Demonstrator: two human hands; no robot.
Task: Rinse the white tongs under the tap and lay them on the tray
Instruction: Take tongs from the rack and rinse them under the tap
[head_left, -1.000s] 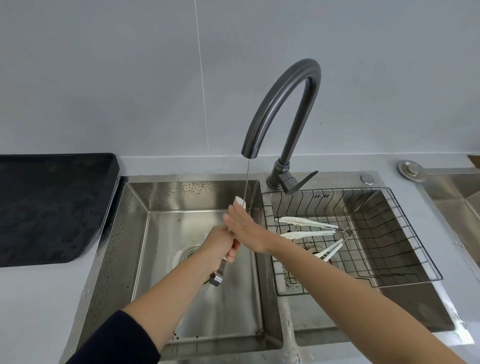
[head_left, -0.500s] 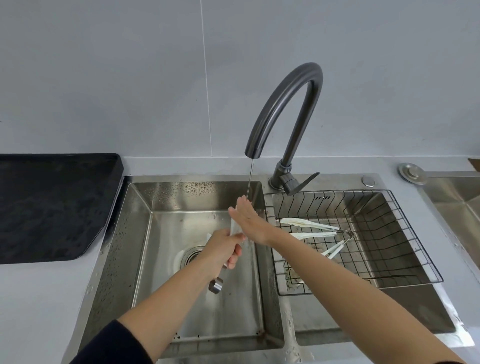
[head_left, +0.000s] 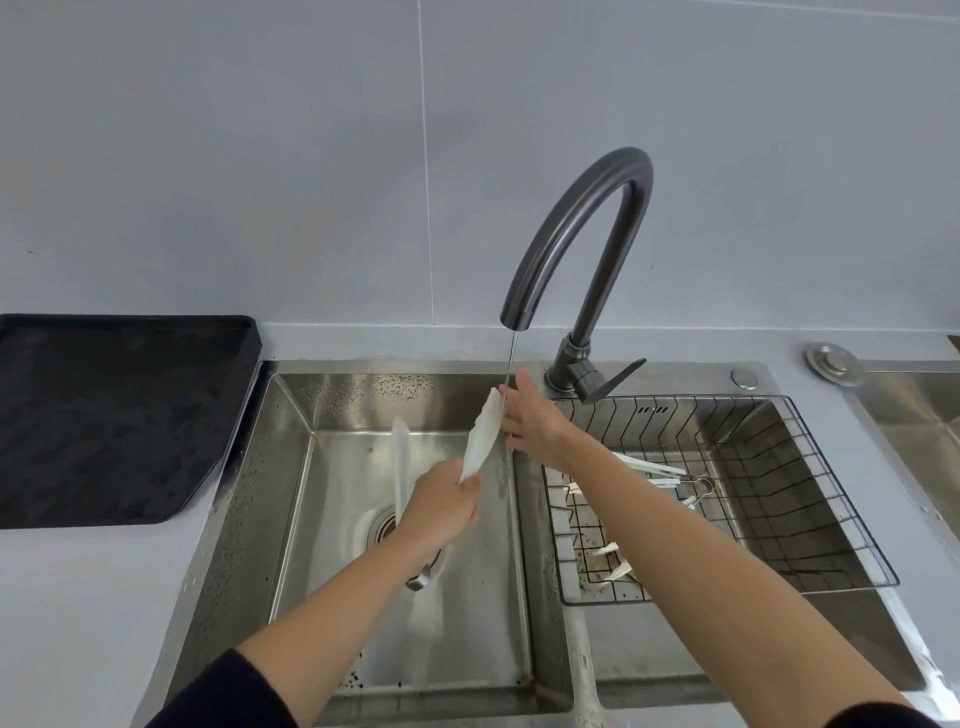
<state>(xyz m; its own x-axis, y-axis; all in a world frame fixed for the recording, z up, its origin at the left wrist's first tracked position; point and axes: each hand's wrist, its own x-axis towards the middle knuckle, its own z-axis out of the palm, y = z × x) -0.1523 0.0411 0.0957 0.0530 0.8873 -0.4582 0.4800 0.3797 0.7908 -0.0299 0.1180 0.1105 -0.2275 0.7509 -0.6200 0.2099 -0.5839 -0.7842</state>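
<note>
A black tray (head_left: 114, 415) lies on the grey counter (head_left: 78, 597) at my far left, just beside the steel double sink (head_left: 244, 519). Over the left basin my left hand (head_left: 436, 506) is clenched around the white tongs (head_left: 480, 441) near their hinge, the two arms spread apart and pointing up; the metal end (head_left: 418, 581) hangs below my fist. One arm stands over the drain (head_left: 382, 527), the other leans right into the thin stream of water (head_left: 511, 358) running from the dark curved tap (head_left: 582, 234). My right hand (head_left: 530, 421) is open, its fingers (head_left: 522, 382) flat against that right arm of the tongs, just under the spout. Farther right, a wire basket (head_left: 779, 467) sits in the right basin with more white tongs (head_left: 654, 475) lying in it, partly behind my right forearm
</note>
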